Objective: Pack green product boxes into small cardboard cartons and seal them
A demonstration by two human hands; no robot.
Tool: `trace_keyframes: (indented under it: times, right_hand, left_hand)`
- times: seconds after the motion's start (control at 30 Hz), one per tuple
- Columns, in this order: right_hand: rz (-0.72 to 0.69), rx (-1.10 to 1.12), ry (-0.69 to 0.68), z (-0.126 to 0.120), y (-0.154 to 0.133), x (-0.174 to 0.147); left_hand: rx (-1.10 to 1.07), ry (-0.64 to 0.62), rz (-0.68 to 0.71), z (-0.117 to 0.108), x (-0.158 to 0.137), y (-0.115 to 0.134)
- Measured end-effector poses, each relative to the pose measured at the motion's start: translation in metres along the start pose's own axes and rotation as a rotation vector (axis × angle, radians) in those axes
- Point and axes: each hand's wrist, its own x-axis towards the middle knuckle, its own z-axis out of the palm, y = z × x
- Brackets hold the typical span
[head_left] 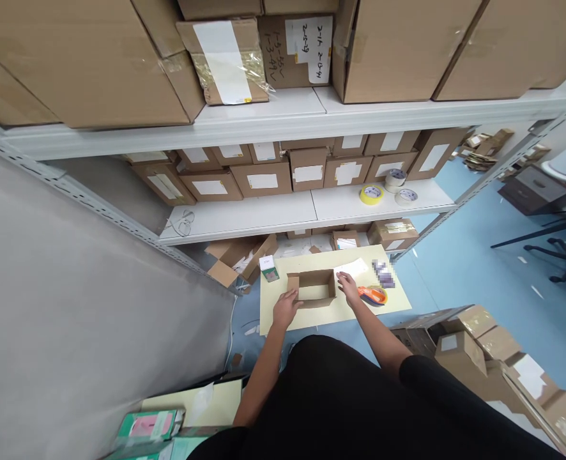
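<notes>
An open-topped small cardboard box [317, 304] stands on the pale yellow tabletop [276, 322], and its inside shows bare. My left hand [286, 309] grips the box at its left end, where a short flap stands. Beside the right end is my right hand [349, 289], its thumb and fingers apart with nothing between them; whether a fingertip touches the box wall I cannot tell. A white sheet of paper [352, 267] lies just behind the right hand. An orange and blue tape dispenser [373, 296] is to the right of that hand.
A small white and green box [269, 269] stands at the table's back left. Behind the table, a metal shelf [244, 217] holds many labelled cartons, a yellow tape roll [372, 195] and glasses [185, 223]. An open carton [244, 259] sits left; stacked cartons [460, 351] are at right.
</notes>
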Motion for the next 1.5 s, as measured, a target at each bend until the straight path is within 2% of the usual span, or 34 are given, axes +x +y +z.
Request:
trace_keyframes:
  times: [0.07, 0.2, 0.37, 0.47, 0.6, 0.77, 0.87, 0.97, 1.13, 1.3, 1.4, 1.5]
  right_hand:
    - [0.000, 0.032, -0.023, -0.009, 0.002, -0.015]
    - [-0.073, -0.026, -0.241, -0.012, 0.004, -0.042]
    - [-0.231, -0.330, -0.417, -0.012, 0.004, -0.043]
    - [-0.305, -0.533, -0.447, -0.009, 0.006, -0.036]
    - [-0.295, -0.725, -0.382, 0.004, 0.011, -0.035]
    - [-0.265, -0.812, -0.320, 0.017, 0.014, -0.040]
    - [-0.260, -0.781, -0.326, 0.017, 0.013, -0.042]
    - [-0.302, -0.686, -0.324, 0.015, 0.013, -0.047]
    - [-0.326, -0.581, -0.242, 0.013, 0.012, -0.054]
    - [-0.316, -0.662, -0.140, 0.021, 0.007, -0.050]
    - [-0.257, -0.782, -0.025, 0.034, 0.011, -0.047]
    - [-0.215, -0.815, 0.101, 0.046, 0.019, -0.047]
  left_hand:
    - [0.010, -0.014, 0.011, -0.001, 0.002, -0.002]
    - [0.034, -0.071, 0.018, -0.005, 0.006, -0.006]
    - [0.023, -0.120, 0.007, -0.014, 0.014, -0.008]
    - [0.009, -0.141, 0.009, -0.017, 0.018, -0.009]
    - [0.037, -0.137, 0.057, -0.016, 0.020, -0.011]
    - [0.086, -0.118, 0.072, -0.014, 0.020, -0.008]
    - [0.158, -0.143, 0.045, -0.018, 0.024, -0.005]
    - [0.261, -0.230, 0.043, -0.024, 0.033, 0.001]
    - [0.314, -0.305, -0.008, -0.028, 0.053, 0.015]
    - [0.366, -0.302, -0.115, -0.022, 0.065, 0.029]
    - [0.432, -0.215, -0.083, -0.016, 0.055, 0.031]
    - [0.543, 0.000, 0.045, -0.011, 0.038, 0.028]
